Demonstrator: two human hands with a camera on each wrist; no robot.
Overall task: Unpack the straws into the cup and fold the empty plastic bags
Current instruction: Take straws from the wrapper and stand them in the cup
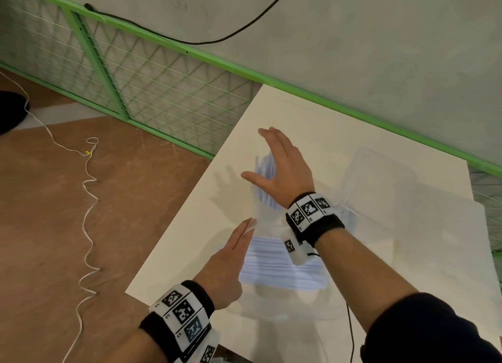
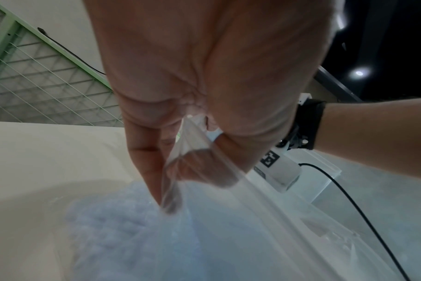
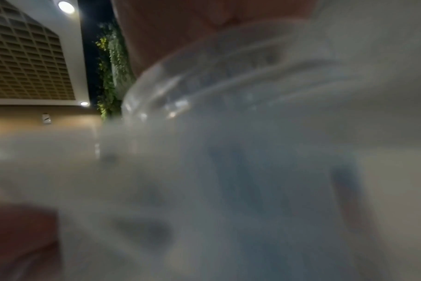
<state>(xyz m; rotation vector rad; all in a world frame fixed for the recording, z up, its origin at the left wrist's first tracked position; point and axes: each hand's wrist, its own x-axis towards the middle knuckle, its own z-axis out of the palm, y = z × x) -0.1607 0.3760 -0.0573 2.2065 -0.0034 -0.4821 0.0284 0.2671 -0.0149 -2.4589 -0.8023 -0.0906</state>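
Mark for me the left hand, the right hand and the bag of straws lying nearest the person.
left hand [image 1: 225, 265], head view, back of the hand.
right hand [image 1: 285, 167], head view, back of the hand.
bag of straws [image 1: 274, 267], head view, middle of the pale blue bundle.

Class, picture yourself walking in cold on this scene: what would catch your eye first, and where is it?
Two hands with checkered wristbands over a white table: the right hand spread above pale blue straws, the left hand pinching a clear plastic bag beside a second straw bundle. Behind runs a green mesh fence.
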